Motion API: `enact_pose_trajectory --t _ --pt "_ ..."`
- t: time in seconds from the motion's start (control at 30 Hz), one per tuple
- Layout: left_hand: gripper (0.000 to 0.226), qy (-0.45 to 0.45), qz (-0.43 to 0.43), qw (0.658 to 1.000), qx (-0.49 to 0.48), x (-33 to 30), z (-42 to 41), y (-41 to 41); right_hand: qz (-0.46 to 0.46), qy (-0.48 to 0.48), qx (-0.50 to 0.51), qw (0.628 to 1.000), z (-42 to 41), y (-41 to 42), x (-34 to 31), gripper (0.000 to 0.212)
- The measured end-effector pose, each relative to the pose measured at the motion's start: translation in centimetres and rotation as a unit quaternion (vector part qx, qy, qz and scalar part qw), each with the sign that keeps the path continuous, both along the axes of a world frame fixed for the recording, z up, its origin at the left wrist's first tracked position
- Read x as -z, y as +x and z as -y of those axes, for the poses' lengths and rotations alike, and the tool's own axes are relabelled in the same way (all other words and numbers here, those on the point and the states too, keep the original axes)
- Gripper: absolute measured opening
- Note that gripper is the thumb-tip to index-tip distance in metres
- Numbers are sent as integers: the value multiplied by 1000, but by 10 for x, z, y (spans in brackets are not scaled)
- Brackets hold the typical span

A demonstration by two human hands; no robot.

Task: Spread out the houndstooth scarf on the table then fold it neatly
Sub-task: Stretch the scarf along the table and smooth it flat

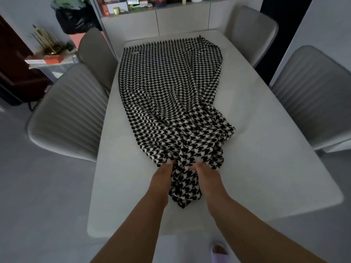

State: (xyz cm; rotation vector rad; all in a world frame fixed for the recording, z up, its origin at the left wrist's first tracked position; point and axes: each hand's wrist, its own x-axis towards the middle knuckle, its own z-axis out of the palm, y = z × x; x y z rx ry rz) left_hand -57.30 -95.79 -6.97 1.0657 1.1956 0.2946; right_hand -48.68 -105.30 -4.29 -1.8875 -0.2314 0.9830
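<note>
The houndstooth scarf [171, 95] lies lengthwise down the middle of a pale, smooth table [266, 168], its fringed far end flat and square near the far edge, its near end bunched into folds and narrowing toward the person. A small label sits at its far left corner. The left hand [162, 179] and right hand [208, 180] both reach into that gathered near end, side by side, with a strip of cloth running between them; the fingers are buried in the fabric and blurred, so they seem to be gripping it, though I can't be sure from here.

Four grey ribbed chairs [70, 112] stand round the table, two on each side. Beyond it a low white cabinet [155, 21] carries a clutter of boxes and bottles. To the left, a dark bag [76, 18] sits above a small side table with brass-coloured stems [45, 38] on it. A foot in a lilac slipper [218, 251] shows on the pale floor below.
</note>
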Motion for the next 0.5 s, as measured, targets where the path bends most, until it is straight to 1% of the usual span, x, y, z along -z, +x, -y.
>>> enact_pose_trajectory --t 0.07,0.1,0.13,0.17,0.23,0.3,0.37,0.43,0.5 --pt "29 -29 9 999 -12 0 -2 4 -72 -33 -10 997 -1 -2 4 53" --pt "31 -45 12 999 -28 0 -3 5 -116 -49 3 992 -1 -2 3 56" --pt "32 -54 17 997 -44 0 -4 5 -151 -43 26 987 -1 -1 2 56" --pt "32 -45 14 997 -53 2 -6 4 -170 -13 51 984 0 2 3 52" --pt "28 10 -2 998 -69 6 -12 -1 -156 65 112 979 4 8 5 34" --pt "27 75 -19 993 -83 7 -19 -12 -146 138 189 961 12 12 1 19" --pt "24 116 -34 989 -91 2 -26 -22 -185 208 244 929 18 17 -7 12" --pt "22 143 -33 983 -108 -7 -36 -33 -217 258 264 904 22 25 -18 8" --pt "19 178 -38 975 -131 -21 -51 -43 -238 309 271 880 25 35 -31 9"
